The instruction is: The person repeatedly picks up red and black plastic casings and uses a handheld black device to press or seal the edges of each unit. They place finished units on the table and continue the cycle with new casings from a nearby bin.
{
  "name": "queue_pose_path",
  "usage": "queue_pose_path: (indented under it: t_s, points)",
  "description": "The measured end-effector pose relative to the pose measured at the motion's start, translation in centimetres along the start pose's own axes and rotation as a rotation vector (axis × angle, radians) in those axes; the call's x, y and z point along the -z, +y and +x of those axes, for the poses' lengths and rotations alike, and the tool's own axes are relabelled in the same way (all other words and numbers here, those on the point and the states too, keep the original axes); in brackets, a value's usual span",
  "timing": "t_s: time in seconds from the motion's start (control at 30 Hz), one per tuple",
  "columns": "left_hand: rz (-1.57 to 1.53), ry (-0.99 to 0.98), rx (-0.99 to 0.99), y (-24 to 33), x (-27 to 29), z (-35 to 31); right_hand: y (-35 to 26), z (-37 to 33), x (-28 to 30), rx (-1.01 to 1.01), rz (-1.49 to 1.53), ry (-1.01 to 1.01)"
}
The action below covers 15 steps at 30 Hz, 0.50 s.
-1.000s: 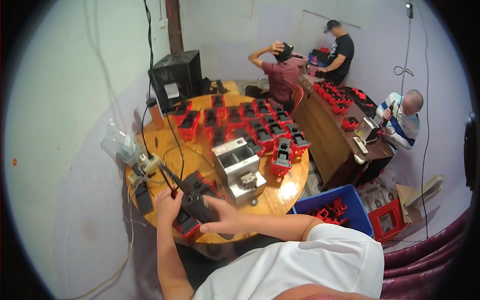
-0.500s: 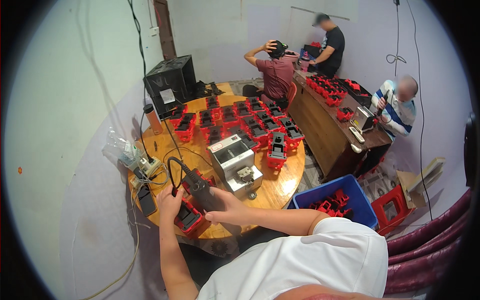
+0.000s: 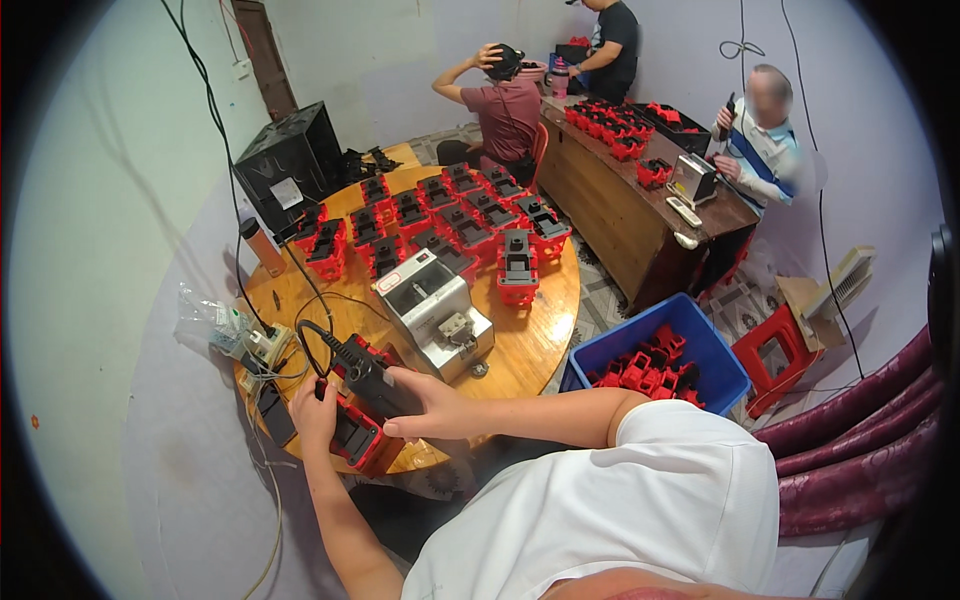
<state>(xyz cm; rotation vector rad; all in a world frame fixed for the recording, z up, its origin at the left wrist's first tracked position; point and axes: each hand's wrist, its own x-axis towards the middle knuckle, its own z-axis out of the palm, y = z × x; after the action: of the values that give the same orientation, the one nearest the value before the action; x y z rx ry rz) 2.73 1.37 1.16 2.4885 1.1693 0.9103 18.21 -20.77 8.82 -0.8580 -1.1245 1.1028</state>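
My right hand (image 3: 436,405) is wrapped round a black corded electric screwdriver (image 3: 374,384), held slantwise over a red-and-black plastic unit (image 3: 354,434) at the table's near edge. The screwdriver's tip is hidden from me. At the unit's left edge, my left hand (image 3: 315,412) is closed, with a small black piece showing at its fingertips that I cannot make out. Another red-and-black unit sits just behind, partly covered by the screwdriver. To the right of these stands a silver metal box, apparently a screw feeder (image 3: 436,312).
Several red-and-black units (image 3: 470,222) fill the far side of the round wooden table (image 3: 545,345). A blue bin (image 3: 727,372) of red parts stands at the right. Left lie a power strip (image 3: 268,346) and a phone (image 3: 275,412). Three people are around a brown desk (image 3: 600,235).
The view has swung, so the scene sits farther left and higher. My hands and screwdriver keep nearly the same place over the unit. The person at the right has shifted pose slightly.
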Motion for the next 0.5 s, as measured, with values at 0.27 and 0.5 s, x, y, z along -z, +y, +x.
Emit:
queue_pose_path:
  t_s: [0.27,0.5]
  points:
    - [-0.001,-0.135,0.111,-0.2,0.5,0.0,0.3,0.3,0.3,-0.061,-0.045,-0.089]
    - [-0.031,-0.119,0.073,0.0,0.1,0.2,-1.7,0.9,0.9,-0.077,0.057,-0.008]
